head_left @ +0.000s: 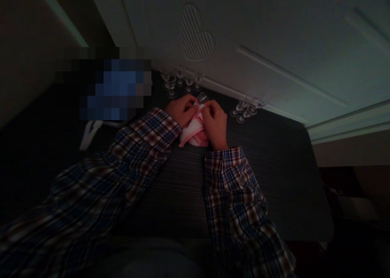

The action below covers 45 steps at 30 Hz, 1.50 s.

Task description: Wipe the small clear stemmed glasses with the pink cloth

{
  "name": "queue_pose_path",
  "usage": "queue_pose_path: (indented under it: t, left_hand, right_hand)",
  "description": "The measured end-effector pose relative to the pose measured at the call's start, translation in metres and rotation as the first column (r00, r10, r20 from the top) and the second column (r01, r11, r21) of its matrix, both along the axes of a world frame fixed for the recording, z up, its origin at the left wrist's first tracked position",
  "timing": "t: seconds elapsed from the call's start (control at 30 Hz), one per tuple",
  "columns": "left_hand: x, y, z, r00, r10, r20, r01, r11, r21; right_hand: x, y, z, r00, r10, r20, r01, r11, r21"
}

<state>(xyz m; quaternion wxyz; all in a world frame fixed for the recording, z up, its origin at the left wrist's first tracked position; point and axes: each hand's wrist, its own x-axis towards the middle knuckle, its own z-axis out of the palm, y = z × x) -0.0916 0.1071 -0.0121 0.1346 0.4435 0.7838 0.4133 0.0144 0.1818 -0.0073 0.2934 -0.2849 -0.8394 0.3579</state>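
Observation:
Between my two hands is a crumpled pink and white cloth (195,132), hanging down to the dark table. The clear end of a small glass (202,97) shows just beyond the cloth, at my fingertips; the rest of it is covered. My left hand (183,110) is closed, its fingers curled on the cloth beside the glass. On the other side my right hand (217,121) is closed too, with bent fingers pinching the cloth close to the glass. The dim light hides exactly which fingers touch the glass.
Several small stemmed glasses (171,85) stand behind my left hand. More stemmed glasses (246,107) stand at the right, near a white panel (274,34) with a heart-shaped relief. A blurred-out blue item (118,83) and a white strip (90,134) lie left on the dark table (274,160).

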Motion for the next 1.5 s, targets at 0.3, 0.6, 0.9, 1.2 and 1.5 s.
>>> queue_pose_path:
  t: [0.3, 0.6, 0.9, 1.2, 1.5]
  left_hand:
    - [-0.0002, -0.0005, 0.0006, 1.000, -0.012, 0.017, 0.012, 1.000, -0.010]
    - [-0.0002, -0.0013, -0.0001, 1.000, -0.025, 0.011, 0.025, 1.000, 0.009]
    - [-0.0014, -0.0021, -0.0009, 0.999, -0.035, 0.026, 0.034, 0.999, 0.004]
    - [-0.0009, -0.0048, 0.0021, 0.997, -0.064, 0.032, 0.065, 0.997, -0.029]
    - [-0.0014, -0.0053, -0.0013, 0.997, -0.074, 0.038, 0.074, 0.997, -0.007]
  right_hand:
    - [-0.0005, -0.0006, -0.0001, 1.000, -0.002, -0.002, 0.002, 1.000, -0.028]
    - [0.0001, -0.0019, 0.0014, 1.000, -0.006, -0.007, 0.006, 1.000, -0.026]
    - [0.0004, -0.0029, -0.0007, 1.000, -0.008, -0.020, 0.007, 0.999, -0.045]
    - [0.0005, -0.0045, 0.0017, 0.999, -0.024, -0.023, 0.023, 0.998, -0.054]
    - [0.0006, -0.0058, 0.0011, 0.999, -0.020, -0.039, 0.017, 0.998, -0.065]
